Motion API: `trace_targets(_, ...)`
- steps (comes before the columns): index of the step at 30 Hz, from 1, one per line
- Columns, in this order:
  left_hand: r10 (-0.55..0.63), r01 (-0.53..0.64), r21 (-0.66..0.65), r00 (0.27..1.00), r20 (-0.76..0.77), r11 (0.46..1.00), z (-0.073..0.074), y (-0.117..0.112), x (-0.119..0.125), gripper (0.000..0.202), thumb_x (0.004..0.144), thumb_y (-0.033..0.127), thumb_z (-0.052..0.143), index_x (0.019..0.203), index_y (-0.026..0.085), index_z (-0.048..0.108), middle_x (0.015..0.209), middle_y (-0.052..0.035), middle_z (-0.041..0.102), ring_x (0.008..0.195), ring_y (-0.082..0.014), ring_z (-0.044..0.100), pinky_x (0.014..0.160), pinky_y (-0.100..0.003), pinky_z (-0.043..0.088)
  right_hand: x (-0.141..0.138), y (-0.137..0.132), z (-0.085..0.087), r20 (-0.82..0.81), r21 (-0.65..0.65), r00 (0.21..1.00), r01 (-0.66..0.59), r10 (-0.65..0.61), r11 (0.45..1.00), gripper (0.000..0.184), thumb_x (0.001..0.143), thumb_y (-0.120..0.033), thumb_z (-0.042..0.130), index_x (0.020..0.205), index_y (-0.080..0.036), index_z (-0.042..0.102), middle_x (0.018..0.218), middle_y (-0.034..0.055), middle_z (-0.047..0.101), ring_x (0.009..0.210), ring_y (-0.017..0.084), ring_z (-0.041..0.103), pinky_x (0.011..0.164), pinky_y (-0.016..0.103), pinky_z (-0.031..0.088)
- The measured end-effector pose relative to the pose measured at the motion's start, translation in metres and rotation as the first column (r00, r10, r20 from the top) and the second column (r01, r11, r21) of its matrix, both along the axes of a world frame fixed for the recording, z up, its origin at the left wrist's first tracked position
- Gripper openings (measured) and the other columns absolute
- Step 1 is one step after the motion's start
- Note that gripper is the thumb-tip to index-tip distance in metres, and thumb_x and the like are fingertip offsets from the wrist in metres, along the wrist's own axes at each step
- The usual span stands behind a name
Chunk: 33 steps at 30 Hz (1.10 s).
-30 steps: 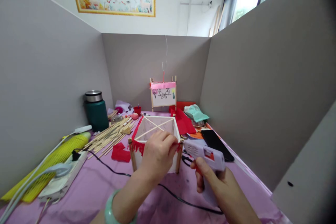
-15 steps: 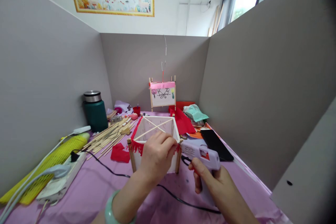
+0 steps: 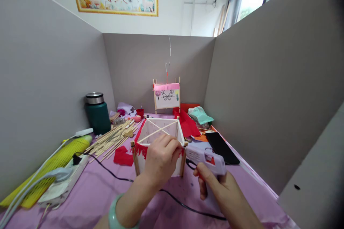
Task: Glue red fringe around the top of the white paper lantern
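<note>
A square lantern frame (image 3: 157, 132) of wooden sticks and white paper stands on the purple cloth, with red fringe (image 3: 139, 149) along its near top edge. My left hand (image 3: 161, 159) is closed on that near edge, fingers pinching the fringe near the right corner. My right hand (image 3: 221, 191) grips a pale purple glue gun (image 3: 205, 155) by the handle, forefinger on the trigger. The gun's nozzle points left, close to the frame's near right corner post.
A black cord (image 3: 185, 207) runs across the cloth to a power strip (image 3: 63, 182) at left. Bamboo sticks (image 3: 113, 137), a green flask (image 3: 98, 112), red paper scraps (image 3: 122, 155), a black phone (image 3: 221, 145) and a finished small lantern (image 3: 166, 94) lie around. Grey partition walls enclose the desk.
My right hand has brought the glue gun slightly left, nearer the frame's right corner. My left hand has kept its pinch on the fringe edge.
</note>
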<state>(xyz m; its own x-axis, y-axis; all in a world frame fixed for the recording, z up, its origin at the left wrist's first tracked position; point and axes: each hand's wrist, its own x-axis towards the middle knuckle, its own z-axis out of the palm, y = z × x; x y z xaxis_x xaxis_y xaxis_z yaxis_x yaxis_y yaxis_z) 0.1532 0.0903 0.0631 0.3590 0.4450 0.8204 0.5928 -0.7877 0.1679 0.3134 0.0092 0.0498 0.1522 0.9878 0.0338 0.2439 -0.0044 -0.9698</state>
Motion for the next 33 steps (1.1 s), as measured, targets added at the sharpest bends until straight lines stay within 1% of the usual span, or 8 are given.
trace_targets(4,-0.001,0.001,-0.002,1.000,0.004,1.000,0.000,0.001,0.001,0.013,0.085,0.012,0.053,0.075,0.017,0.060,0.077,-0.0038,0.063,0.075,-0.0175,0.057,0.066,-0.031,0.045,0.000,0.000,-0.002,0.006,0.012,1.000,0.012,-0.012,1.000,0.056,0.077,-0.068,0.049,0.068,-0.015,0.064,0.045,-0.0012,0.055,0.049,0.015,0.052,0.052,0.026,0.037)
trace_targets(7,0.003,-0.003,-0.006,1.000,0.004,1.000,0.000,0.001,0.000,0.015,0.085,0.011,0.052,0.074,0.018,0.059,0.076,-0.0037,0.063,0.074,-0.0170,0.056,0.066,-0.030,0.045,0.001,0.000,-0.003,0.027,0.014,0.999,0.023,-0.024,1.000,0.057,0.077,-0.069,0.048,0.068,-0.015,0.065,0.046,-0.0004,0.055,0.052,0.016,0.053,0.053,0.026,0.037)
trace_targets(13,0.004,-0.004,0.003,1.000,0.000,1.000,0.001,0.000,0.001,0.014,0.085,0.011,0.052,0.075,0.018,0.060,0.076,-0.0039,0.063,0.075,-0.0173,0.057,0.067,-0.030,0.046,0.002,0.002,-0.003,0.066,-0.015,0.998,-0.001,0.002,1.000,0.062,0.078,-0.071,0.044,0.059,-0.016,0.062,0.047,0.0010,0.055,0.053,0.016,0.053,0.056,0.027,0.038)
trace_targets(19,0.006,-0.006,0.006,1.000,0.006,1.000,0.001,0.001,0.001,0.016,0.085,0.011,0.051,0.074,0.018,0.059,0.075,-0.0036,0.063,0.074,-0.0170,0.057,0.066,-0.030,0.045,0.003,0.001,-0.004,0.038,0.015,0.999,0.010,-0.010,1.000,0.057,0.079,-0.069,0.047,0.067,-0.016,0.065,0.048,0.0004,0.057,0.055,0.017,0.054,0.054,0.026,0.038)
trace_targets(22,0.008,-0.008,0.000,1.000,0.006,1.000,0.000,0.001,0.000,0.015,0.084,0.011,0.052,0.074,0.018,0.059,0.076,-0.0036,0.063,0.075,-0.0173,0.057,0.066,-0.030,0.045,0.002,0.001,-0.004,0.053,0.000,0.999,0.003,-0.003,1.000,0.060,0.078,-0.070,0.046,0.066,-0.015,0.066,0.047,0.0009,0.057,0.054,0.017,0.054,0.055,0.027,0.038)
trace_targets(25,0.003,-0.003,-0.014,1.000,0.000,1.000,0.001,0.000,0.000,0.014,0.084,0.011,0.053,0.075,0.018,0.059,0.077,-0.0038,0.063,0.076,-0.0177,0.057,0.067,-0.031,0.045,0.003,0.000,-0.004,0.067,-0.017,0.998,0.024,-0.023,1.000,0.060,0.079,-0.070,0.046,0.063,-0.015,0.065,0.047,0.0004,0.055,0.053,0.017,0.054,0.057,0.027,0.038)
trace_targets(29,-0.011,0.010,-0.059,1.000,-0.010,0.998,0.005,-0.001,0.000,0.014,0.084,0.010,0.052,0.074,0.018,0.059,0.076,-0.0033,0.063,0.075,-0.0174,0.057,0.067,-0.030,0.045,0.006,-0.006,-0.006,0.056,0.035,0.998,0.035,-0.037,0.999,0.057,0.083,-0.065,0.046,0.061,-0.016,0.064,0.053,0.0006,0.058,0.061,0.017,0.056,0.064,0.027,0.040)
trace_targets(33,-0.026,0.022,-0.135,0.999,-0.034,0.991,0.015,0.000,-0.003,0.013,0.080,0.008,0.056,0.073,0.019,0.058,0.075,-0.0015,0.063,0.073,-0.0168,0.057,0.065,-0.030,0.045,0.009,-0.008,-0.009,0.048,0.034,0.998,0.043,-0.044,0.999,0.058,0.083,-0.066,0.044,0.058,-0.017,0.062,0.053,0.0011,0.058,0.060,0.017,0.056,0.063,0.027,0.039)
